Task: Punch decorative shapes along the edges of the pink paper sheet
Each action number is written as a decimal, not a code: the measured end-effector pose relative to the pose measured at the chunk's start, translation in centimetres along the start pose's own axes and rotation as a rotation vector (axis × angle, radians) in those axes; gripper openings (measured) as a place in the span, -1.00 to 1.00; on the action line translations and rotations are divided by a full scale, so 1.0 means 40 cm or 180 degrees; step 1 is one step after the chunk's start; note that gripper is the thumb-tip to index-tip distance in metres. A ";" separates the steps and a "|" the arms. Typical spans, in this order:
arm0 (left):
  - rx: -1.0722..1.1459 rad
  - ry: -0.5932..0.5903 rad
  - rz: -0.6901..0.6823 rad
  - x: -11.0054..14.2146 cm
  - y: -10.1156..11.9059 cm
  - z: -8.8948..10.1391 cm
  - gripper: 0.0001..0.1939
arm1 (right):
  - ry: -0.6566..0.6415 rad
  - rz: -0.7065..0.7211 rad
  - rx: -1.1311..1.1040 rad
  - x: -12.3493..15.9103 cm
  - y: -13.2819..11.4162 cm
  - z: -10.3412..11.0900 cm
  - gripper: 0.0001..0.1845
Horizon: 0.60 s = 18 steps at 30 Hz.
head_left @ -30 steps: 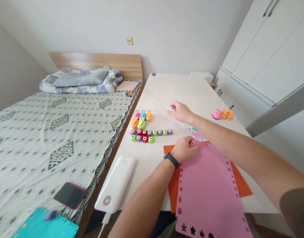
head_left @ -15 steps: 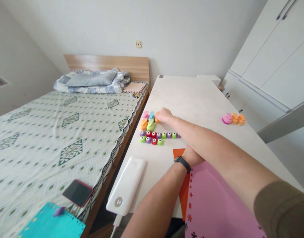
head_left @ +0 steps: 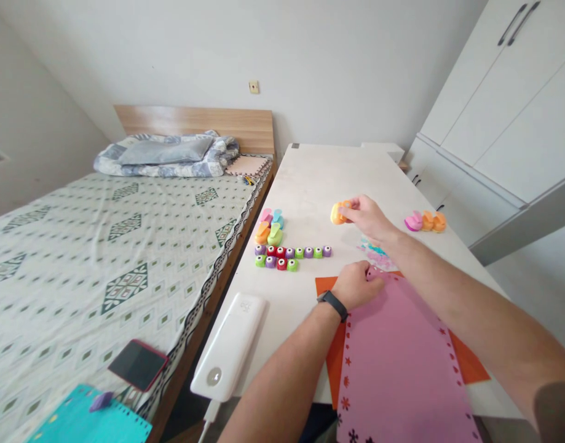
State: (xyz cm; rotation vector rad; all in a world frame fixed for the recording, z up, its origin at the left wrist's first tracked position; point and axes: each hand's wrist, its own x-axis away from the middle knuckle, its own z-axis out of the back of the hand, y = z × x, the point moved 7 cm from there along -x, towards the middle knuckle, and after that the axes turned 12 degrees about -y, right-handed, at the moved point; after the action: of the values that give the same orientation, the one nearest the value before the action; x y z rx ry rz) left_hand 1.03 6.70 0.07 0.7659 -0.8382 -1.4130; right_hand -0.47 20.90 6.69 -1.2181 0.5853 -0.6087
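Note:
My right hand is closed on an orange paper punch, held just above the white table right of the punch cluster. My left hand, a black band on its wrist, pinches the top corner of a pink foam sheet with punched shapes along its edges. The pink sheet lies over an orange sheet. A cluster of larger punches in pink, blue, orange and green sits at the table's left edge. Below it run two rows of small punches in purple, red and green.
Three more punches stand near the table's right edge. Punched paper scraps lie by my right wrist. A white power bank rests at the near left corner. On the bed lie a phone and a teal sheet. White wardrobes stand right.
My right hand reached left to the punch cluster, took the orange punch from it and carried it back to the right. My left hand stayed on the pink sheet.

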 end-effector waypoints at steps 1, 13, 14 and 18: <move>-0.0005 0.0006 0.0000 0.000 0.001 0.000 -0.79 | 0.0054 0.0014 -0.0230 0.038 0.009 0.043 -0.65; 0.0082 0.0156 0.0203 -0.013 -0.012 0.006 -0.82 | 0.0065 -0.0115 -0.1090 0.329 0.172 0.383 -0.55; 0.0106 0.0145 0.0192 -0.013 -0.011 0.006 -0.81 | 0.0054 -0.0109 -0.1107 0.339 0.182 0.391 -0.55; 0.0196 0.0201 0.0188 -0.012 -0.007 0.010 -0.81 | -0.0020 -0.0232 -0.1048 0.369 0.208 0.389 -0.50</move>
State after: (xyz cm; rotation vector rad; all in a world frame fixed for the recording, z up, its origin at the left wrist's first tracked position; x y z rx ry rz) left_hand 0.55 7.17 0.00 0.8221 -0.8520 -1.3095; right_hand 21.78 22.87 1.17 -1.5553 0.6555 -0.5838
